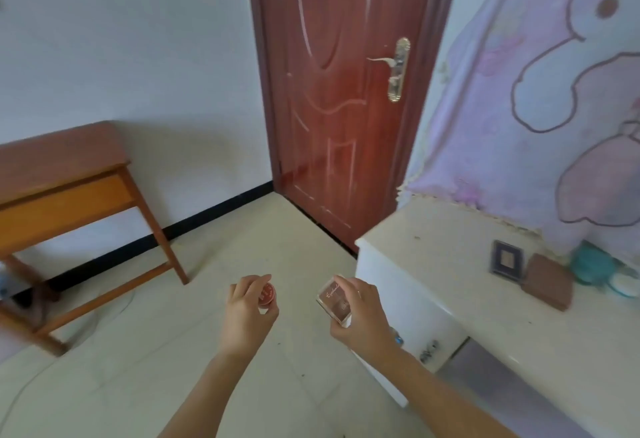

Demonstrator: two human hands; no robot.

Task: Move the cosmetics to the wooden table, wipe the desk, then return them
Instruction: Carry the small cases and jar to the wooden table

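My left hand (247,314) grips a small round red tin (266,294) over the tiled floor. In my right hand (360,316) I hold a clear rectangular eyeshadow palette (334,299) with brown pans, just left of the white desk (450,257). On the desk's right part lie a dark framed palette (506,258), a brown case (547,281), a teal round container (590,266) and a white round compact (623,285). The wooden table (62,163) stands at the left against the wall, its top bare as far as it shows.
A shut red-brown door (339,91) with a gold handle is straight ahead. A pink cartoon-print cloth (540,91) hangs behind the desk. Cables (114,309) lie on the floor under the wooden table. Open tiled floor (242,229) lies between table and desk.
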